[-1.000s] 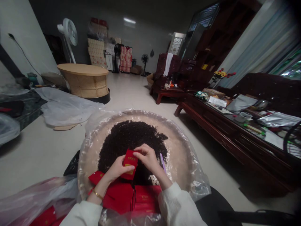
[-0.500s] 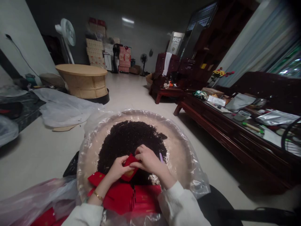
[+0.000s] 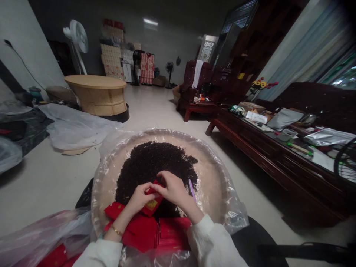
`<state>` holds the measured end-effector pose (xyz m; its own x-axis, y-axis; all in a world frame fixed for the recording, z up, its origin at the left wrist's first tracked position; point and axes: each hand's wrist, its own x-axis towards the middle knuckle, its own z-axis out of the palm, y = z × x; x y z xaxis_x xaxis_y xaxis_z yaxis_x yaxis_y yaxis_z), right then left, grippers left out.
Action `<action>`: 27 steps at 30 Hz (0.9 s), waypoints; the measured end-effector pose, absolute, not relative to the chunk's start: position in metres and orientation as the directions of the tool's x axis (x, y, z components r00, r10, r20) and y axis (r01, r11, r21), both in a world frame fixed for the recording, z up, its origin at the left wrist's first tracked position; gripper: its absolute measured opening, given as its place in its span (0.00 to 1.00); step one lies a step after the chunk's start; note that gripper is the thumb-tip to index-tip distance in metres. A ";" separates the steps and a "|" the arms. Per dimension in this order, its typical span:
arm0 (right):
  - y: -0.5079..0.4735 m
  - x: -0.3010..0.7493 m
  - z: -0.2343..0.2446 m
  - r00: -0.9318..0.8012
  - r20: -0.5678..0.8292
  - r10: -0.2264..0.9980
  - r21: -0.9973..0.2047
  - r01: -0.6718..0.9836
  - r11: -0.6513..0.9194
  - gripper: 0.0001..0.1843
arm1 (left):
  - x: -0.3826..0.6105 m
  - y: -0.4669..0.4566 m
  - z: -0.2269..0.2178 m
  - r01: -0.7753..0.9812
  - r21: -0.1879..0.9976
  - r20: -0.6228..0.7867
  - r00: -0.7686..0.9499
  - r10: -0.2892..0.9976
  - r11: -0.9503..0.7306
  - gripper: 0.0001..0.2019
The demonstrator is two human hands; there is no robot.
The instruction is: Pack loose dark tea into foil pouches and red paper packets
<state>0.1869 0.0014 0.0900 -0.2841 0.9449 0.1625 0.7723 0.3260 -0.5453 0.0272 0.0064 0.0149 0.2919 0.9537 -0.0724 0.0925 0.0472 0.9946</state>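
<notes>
Over a heap of dark loose tea leaves (image 3: 155, 159), both hands grip a small red packet (image 3: 151, 206) with a gold print. My left hand (image 3: 139, 197) pinches its left upper edge. On the other side, my right hand (image 3: 172, 188) has thumb and fingers closed at the packet's top, partly covering it. The heap lies on a round, plastic-lined tray (image 3: 214, 178). Just right of my right hand, a purple stick-like tool (image 3: 191, 189) leans in the leaves. Stacked red packets (image 3: 174, 233) lie at the near edge below my wrists, beside a loose red packet (image 3: 114, 210).
Clear plastic sheeting (image 3: 75, 128) lies on the floor at left, before a round wooden drum-shaped table (image 3: 97, 94). A long dark wooden table (image 3: 250, 144) with bags and papers runs along the right. Fans and stacked boxes (image 3: 111, 61) stand at the back.
The red packet has tilted so its gold print shows more. My right hand's thumb and fingers have shifted left over the packet's top. The purple tool is more visible.
</notes>
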 end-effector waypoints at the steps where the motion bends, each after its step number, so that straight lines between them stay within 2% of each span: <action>1: 0.000 0.184 0.093 -0.296 0.137 0.945 -0.497 0.805 0.324 0.16 | 0.028 0.007 0.015 0.100 0.994 -0.060 0.284 0.957 0.033 0.12; 4: -0.001 0.175 0.095 -0.309 0.085 0.947 -0.347 0.882 0.319 0.19 | 0.029 0.008 0.015 0.119 0.993 -0.040 0.257 0.966 0.010 0.11; 7: 0.004 0.171 0.086 -0.337 0.097 0.937 -0.281 0.893 0.351 0.17 | 0.027 0.008 0.018 0.099 0.995 -0.017 0.294 0.956 -0.013 0.08; 10: 0.011 0.170 0.073 -0.368 0.127 0.921 -0.289 0.875 0.389 0.16 | 0.026 0.007 0.020 0.079 0.996 -0.056 0.337 0.940 0.031 0.12; 13: 0.014 0.170 0.066 -0.367 0.167 0.915 -0.326 0.855 0.402 0.18 | 0.026 0.002 0.019 0.061 0.977 -0.211 0.421 0.882 0.204 0.20; 16: 0.016 0.171 0.068 -0.349 0.151 0.925 -0.383 0.842 0.380 0.19 | 0.028 -0.002 0.016 0.014 0.942 -0.297 0.504 0.811 0.336 0.22; 20: 0.020 0.193 0.077 -0.218 0.118 0.969 -0.468 0.848 0.248 0.17 | 0.028 -0.003 0.016 -0.039 0.902 -0.366 0.461 0.808 0.430 0.25; 22: 0.019 0.215 0.076 -0.092 0.109 0.990 -0.450 0.884 0.131 0.15 | 0.027 -0.002 0.018 -0.078 0.892 -0.376 0.414 0.829 0.445 0.28; 24: 0.015 0.239 0.067 0.024 0.045 0.999 -0.354 0.935 -0.006 0.22 | 0.026 0.001 0.020 -0.110 0.890 -0.375 0.375 0.848 0.442 0.30; 27: 0.004 0.264 0.044 0.077 -0.165 0.983 -0.228 0.967 -0.114 0.36 | 0.024 0.003 0.020 -0.138 0.892 -0.363 0.345 0.866 0.429 0.31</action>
<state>0.2645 0.0037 0.0437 0.0772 0.9832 -0.1654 0.9670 -0.1142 -0.2276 0.0236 0.0034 0.0199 0.3449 0.8655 -0.3632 -0.1379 0.4295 0.8925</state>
